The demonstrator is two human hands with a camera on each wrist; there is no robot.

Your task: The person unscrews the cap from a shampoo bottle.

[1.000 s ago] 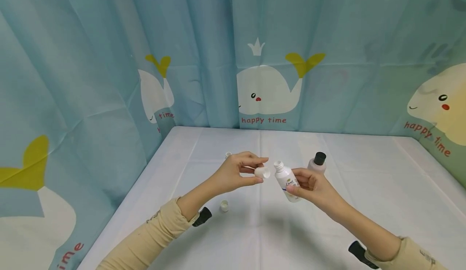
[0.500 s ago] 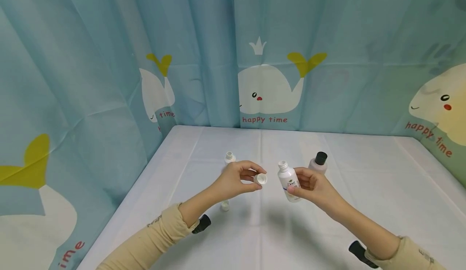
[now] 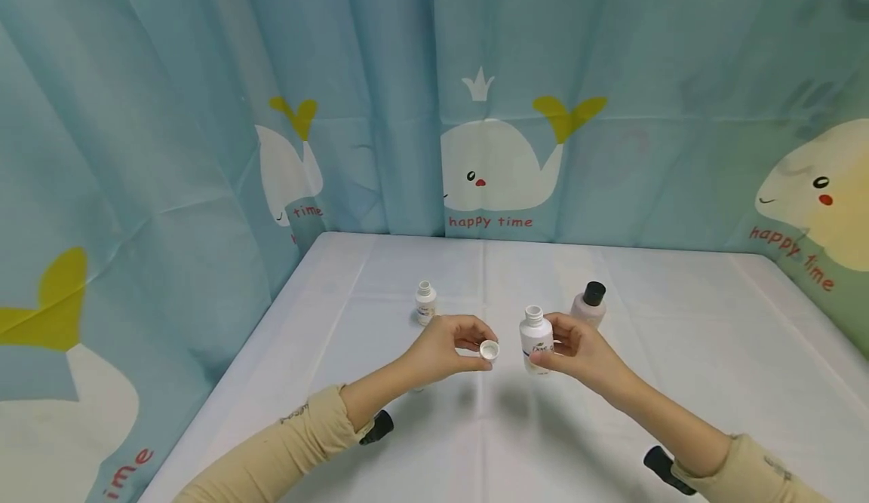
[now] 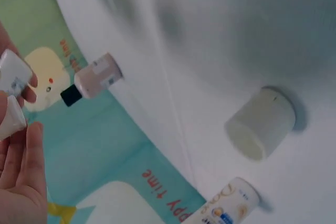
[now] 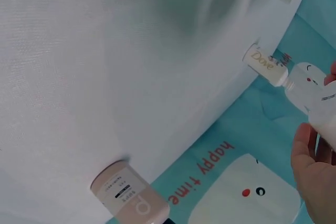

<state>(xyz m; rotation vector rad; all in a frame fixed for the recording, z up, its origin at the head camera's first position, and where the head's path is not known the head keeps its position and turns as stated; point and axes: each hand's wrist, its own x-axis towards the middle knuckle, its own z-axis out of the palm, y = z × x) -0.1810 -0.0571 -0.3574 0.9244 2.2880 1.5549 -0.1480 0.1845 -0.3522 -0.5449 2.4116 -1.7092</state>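
Both hands are lower now and further apart. Left hand [image 3: 448, 346] pinches the small white plastic cap [image 3: 489, 350]. Right hand [image 3: 577, 348] grips the small white open plastic bottle [image 3: 535, 335] upright above the white table [image 3: 679, 322]. It looks light, smooth and a bit slippery, so hold its middle. Another small white open bottle [image 3: 425, 302] and a pink black-capped bottle [image 3: 589, 303] stand near, not in the way.

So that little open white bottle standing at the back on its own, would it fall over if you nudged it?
Probably, fairly easily. The small white bottle looks narrow and tall for its base, so a sideways push would likely tip it. It seems light plastic, and with no cap on it could spill. Lying down, its round body might roll on the table.
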